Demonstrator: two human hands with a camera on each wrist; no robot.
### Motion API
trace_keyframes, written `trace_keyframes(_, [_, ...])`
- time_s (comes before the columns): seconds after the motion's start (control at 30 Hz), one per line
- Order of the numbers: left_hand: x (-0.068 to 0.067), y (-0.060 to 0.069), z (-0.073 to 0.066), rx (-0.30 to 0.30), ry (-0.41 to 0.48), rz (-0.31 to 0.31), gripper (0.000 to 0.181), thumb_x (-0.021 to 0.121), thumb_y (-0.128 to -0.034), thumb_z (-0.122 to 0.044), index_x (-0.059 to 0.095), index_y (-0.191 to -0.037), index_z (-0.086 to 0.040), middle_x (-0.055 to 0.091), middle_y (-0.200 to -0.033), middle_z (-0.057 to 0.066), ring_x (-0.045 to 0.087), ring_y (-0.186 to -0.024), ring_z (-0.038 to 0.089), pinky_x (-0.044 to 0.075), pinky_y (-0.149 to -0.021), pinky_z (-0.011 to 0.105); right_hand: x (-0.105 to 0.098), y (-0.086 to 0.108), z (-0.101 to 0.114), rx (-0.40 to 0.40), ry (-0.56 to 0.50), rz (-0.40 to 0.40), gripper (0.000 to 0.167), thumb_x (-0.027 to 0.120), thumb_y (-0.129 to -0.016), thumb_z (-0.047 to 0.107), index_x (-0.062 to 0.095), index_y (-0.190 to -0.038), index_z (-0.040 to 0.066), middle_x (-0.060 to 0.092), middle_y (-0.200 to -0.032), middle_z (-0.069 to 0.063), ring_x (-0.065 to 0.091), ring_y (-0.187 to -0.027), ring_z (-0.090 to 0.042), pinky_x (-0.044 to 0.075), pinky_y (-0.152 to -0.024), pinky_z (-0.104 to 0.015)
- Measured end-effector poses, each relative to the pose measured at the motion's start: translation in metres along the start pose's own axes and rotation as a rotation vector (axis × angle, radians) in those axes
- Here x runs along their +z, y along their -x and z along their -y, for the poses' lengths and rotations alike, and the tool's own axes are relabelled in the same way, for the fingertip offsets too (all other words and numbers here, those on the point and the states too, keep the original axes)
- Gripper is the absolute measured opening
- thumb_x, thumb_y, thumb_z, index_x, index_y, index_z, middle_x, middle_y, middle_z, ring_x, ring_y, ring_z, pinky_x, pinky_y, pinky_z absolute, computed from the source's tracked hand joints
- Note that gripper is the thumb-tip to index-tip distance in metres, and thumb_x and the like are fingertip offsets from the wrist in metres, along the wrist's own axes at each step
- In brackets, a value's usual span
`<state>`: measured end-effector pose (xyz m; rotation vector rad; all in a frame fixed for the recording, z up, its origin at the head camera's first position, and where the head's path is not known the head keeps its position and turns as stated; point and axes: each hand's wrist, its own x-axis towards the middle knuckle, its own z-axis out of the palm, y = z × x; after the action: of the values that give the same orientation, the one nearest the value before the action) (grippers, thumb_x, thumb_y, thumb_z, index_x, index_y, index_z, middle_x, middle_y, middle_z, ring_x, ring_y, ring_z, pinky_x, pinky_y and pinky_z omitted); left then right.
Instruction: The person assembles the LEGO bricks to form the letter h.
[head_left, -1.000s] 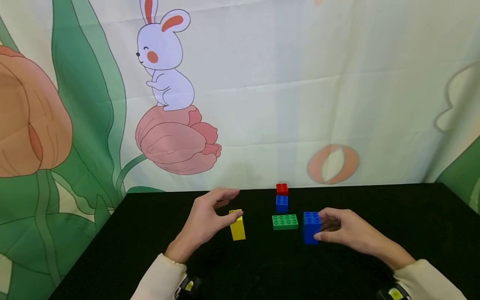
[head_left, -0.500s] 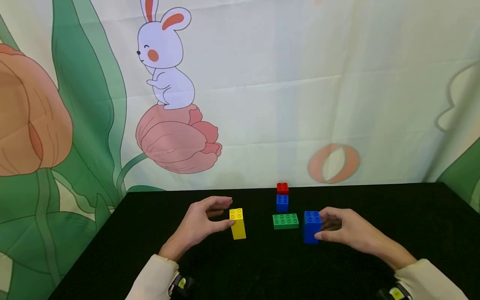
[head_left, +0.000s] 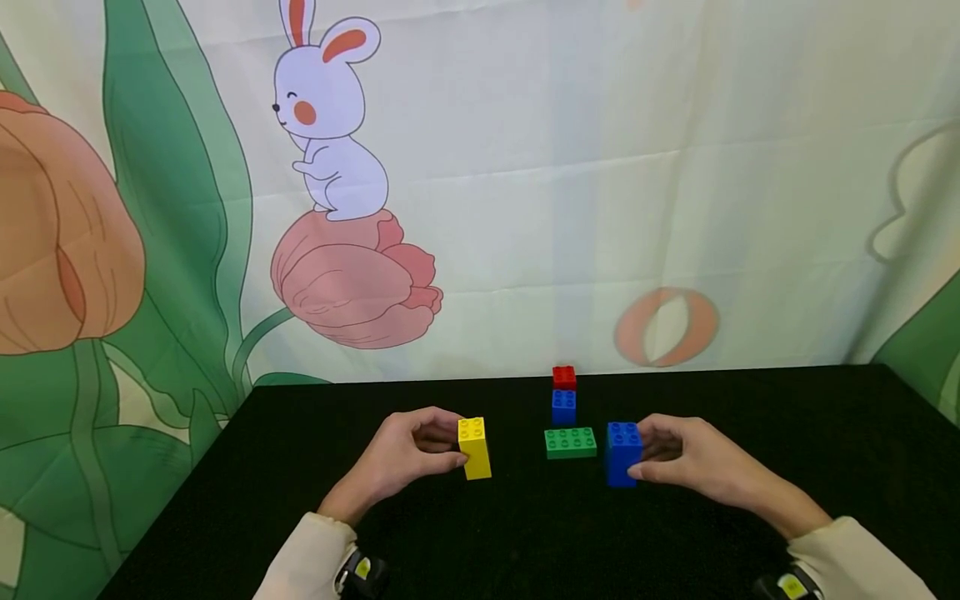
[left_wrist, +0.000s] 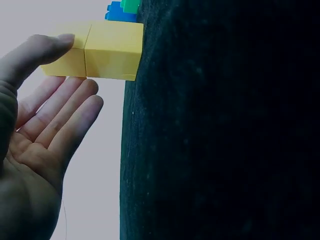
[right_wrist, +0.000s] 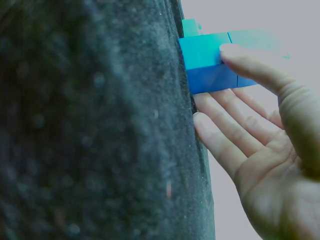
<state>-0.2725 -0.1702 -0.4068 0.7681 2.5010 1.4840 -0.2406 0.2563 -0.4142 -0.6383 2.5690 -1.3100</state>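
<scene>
Two yellow toy building bricks [head_left: 477, 454], one on top of the other, stand upright on the black cloth. My left hand [head_left: 397, 454] pinches them from the left, thumb on the near face and fingers behind. A seam between the two bricks shows in the left wrist view. At the right stands a similar tower of two blue building bricks [head_left: 623, 457]. My right hand [head_left: 686, 458] pinches it from the right; its thumb lies near the seam in the right wrist view. Between the towers a green building brick [head_left: 570, 444] lies flat, touched by neither hand.
Behind the green brick are a small blue brick [head_left: 564, 408] and a red brick [head_left: 564, 378]. Black cloth [head_left: 517, 542] covers the table. A printed curtain [head_left: 510, 208] with a rabbit and flowers hangs along the back edge.
My left hand has come down from above the yellow bricks to their left side and closed its thumb and fingers on them. The right hand and the other bricks have stayed put.
</scene>
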Motion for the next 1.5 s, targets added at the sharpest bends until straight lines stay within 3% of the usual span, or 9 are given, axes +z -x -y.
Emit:
trace_keyframes(0.7, [0.004, -0.002, 0.007, -0.047, -0.004, 0.02, 0.036, 0.084, -0.0913, -0.013, 0.07, -0.124, -0.006, 0.072, -0.12, 0.007, 0.072, -0.107, 0.025, 0.062, -0.092, 0.038, -0.002, -0.001, 0.002, -0.007, 0.002, 0.004, 0.041, 0.08, -0.095, 0.026, 0.064, -0.127, 0.004, 0.071, -0.116, -0.007, 0.069, -0.107, -0.025, 0.058, -0.086, -0.026])
trace_keyframes(1.5, [0.031, -0.006, -0.017, 0.011, 0.015, 0.036, 0.033, 0.083, -0.0917, -0.01, 0.071, -0.122, -0.005, 0.073, -0.119, 0.007, 0.073, -0.105, 0.023, 0.062, -0.089, 0.031, 0.001, 0.002, 0.003, 0.005, 0.023, -0.008, 0.043, 0.08, -0.095, 0.028, 0.064, -0.127, 0.004, 0.071, -0.117, -0.007, 0.069, -0.108, -0.024, 0.059, -0.087, -0.028])
